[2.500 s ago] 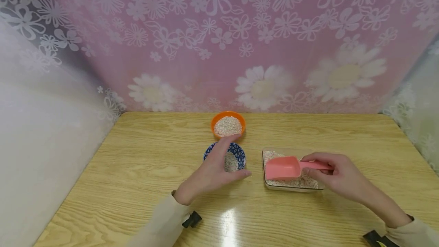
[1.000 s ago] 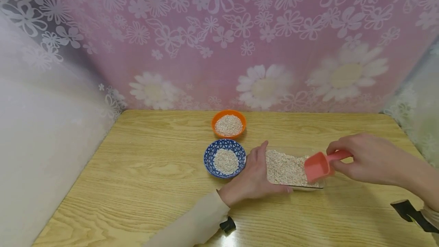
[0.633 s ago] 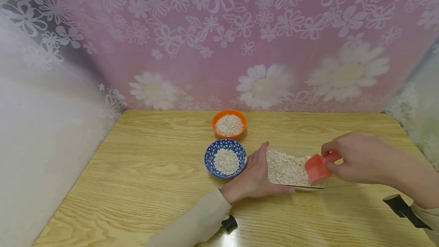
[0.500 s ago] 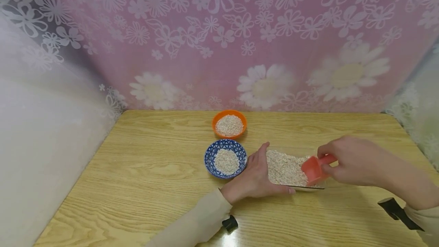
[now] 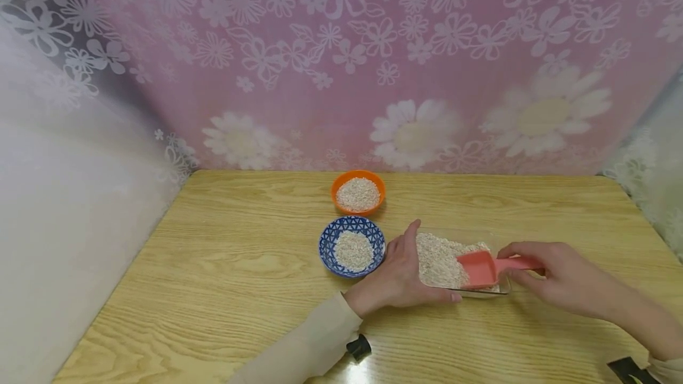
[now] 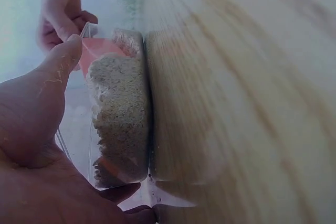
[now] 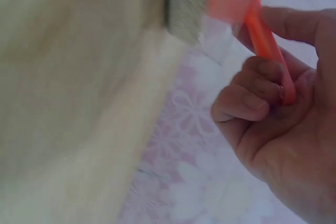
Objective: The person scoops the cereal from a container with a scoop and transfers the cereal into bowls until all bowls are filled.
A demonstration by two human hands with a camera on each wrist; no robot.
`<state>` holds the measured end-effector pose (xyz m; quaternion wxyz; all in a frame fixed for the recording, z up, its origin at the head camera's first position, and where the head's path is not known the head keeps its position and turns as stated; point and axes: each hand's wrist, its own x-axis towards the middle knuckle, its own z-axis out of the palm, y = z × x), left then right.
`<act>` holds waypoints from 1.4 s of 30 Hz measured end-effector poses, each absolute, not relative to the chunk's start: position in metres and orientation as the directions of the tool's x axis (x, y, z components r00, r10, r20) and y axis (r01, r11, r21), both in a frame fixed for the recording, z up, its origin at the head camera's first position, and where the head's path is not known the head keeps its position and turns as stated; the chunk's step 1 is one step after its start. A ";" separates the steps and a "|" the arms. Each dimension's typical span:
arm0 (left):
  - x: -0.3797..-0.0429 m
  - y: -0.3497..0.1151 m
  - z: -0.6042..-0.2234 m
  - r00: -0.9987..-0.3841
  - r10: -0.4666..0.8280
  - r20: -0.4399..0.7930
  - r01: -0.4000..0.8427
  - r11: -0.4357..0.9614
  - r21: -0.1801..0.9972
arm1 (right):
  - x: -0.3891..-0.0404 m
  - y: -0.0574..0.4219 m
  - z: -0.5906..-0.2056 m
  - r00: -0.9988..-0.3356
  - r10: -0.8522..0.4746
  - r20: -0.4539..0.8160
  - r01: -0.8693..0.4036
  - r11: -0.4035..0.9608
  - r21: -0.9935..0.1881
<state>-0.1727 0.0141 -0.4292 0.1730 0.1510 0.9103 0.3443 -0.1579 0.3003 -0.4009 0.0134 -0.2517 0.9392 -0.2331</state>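
Note:
My right hand (image 5: 555, 271) grips the handle of a pink plastic scoop (image 5: 478, 268); in the right wrist view its fingers curl round the handle (image 7: 265, 40). The scoop's blade is partly sunk in oat flakes (image 5: 440, 261) in a clear rectangular container (image 5: 482, 293). My left hand (image 5: 393, 280) holds that container at its left end, thumb along the near wall. In the left wrist view the thumb (image 6: 65, 59) lies along the wall and fingers reach round the end; the flakes are heaped towards that hand.
Left of the container stands a blue and white patterned bowl (image 5: 326, 248) with oat flakes, close to my left hand. Behind it is an orange bowl (image 5: 335, 191), also with flakes. A floral curtain (image 5: 299, 76) hangs behind the wooden table (image 5: 229, 277).
My left hand has gone from over the blue bowl to the container. The right hand has drawn the scoop back to the right end, tipped it down, then pushed it leftward into the flakes, levelling it.

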 end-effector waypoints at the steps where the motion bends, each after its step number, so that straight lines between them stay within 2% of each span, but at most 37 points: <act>1: -0.173 0.014 -0.429 -0.894 0.394 -0.212 0.155 0.717 0.680 | -0.157 0.298 -0.405 -0.867 -0.483 0.127 -0.485 0.754 -0.444; 8: -0.173 0.014 -0.429 -0.895 0.394 -0.211 0.157 0.719 0.677 | -0.152 0.278 -0.417 -0.784 -0.515 0.347 -0.616 0.719 -0.323; 12: -0.172 0.015 -0.429 -0.897 0.390 -0.209 0.160 0.726 0.669 | -0.151 0.271 -0.421 -0.739 -0.529 0.417 -0.655 0.709 -0.262; 17: -0.172 0.014 -0.429 -0.898 0.388 -0.208 0.165 0.735 0.658 | -0.152 0.268 -0.430 -0.668 -0.561 0.489 -0.720 0.654 -0.232; 20: -0.173 0.015 -0.429 -0.896 0.390 -0.211 0.163 0.732 0.662 | -0.152 0.269 -0.436 -0.648 -0.564 0.511 -0.734 0.640 -0.225; 24: -0.173 0.015 -0.430 -0.898 0.386 -0.212 0.158 0.732 0.663 | -0.151 0.269 -0.438 -0.666 -0.548 0.506 -0.724 0.639 -0.260; 34: -0.173 0.015 -0.432 -0.895 0.396 -0.207 0.158 0.713 0.683 | -0.147 0.273 -0.432 -0.738 -0.521 0.430 -0.675 0.583 -0.452; 42: -0.174 0.013 -0.433 -0.893 0.399 -0.207 0.162 0.716 0.679 | -0.147 0.288 -0.440 -0.846 -0.407 0.345 -0.534 0.645 -0.547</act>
